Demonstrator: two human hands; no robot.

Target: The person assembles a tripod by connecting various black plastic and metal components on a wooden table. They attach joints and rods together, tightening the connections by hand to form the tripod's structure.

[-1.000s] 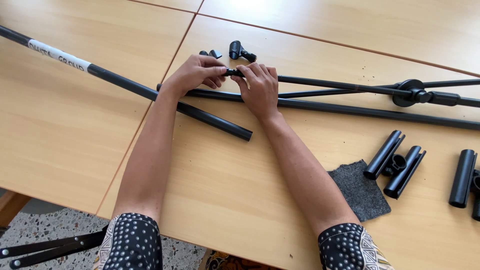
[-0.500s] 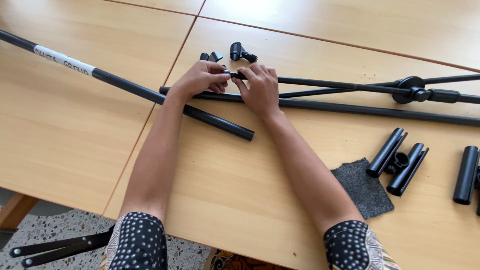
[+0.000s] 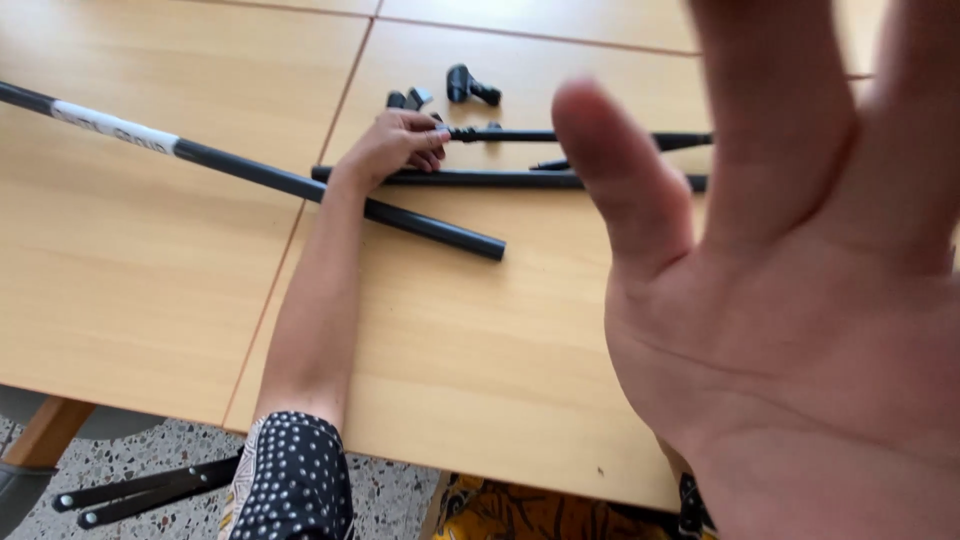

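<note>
Fingertips of left hand (image 3: 395,148) on thin rod (image 3: 560,136)

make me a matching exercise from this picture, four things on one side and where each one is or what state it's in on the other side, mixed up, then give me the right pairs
Things:
1. left hand
2. right hand
3. long black pole with a white label
4. small black knob piece

Places or states:
A. lies slantwise across the seam between two tabletops
B. raised close to the camera, palm open, blurred
C. lies alone on the table beyond the thin rods
D. rests on the table with its fingers at the end of a thin black rod

Pairs: 1-D, 2-B, 3-A, 4-C
</note>
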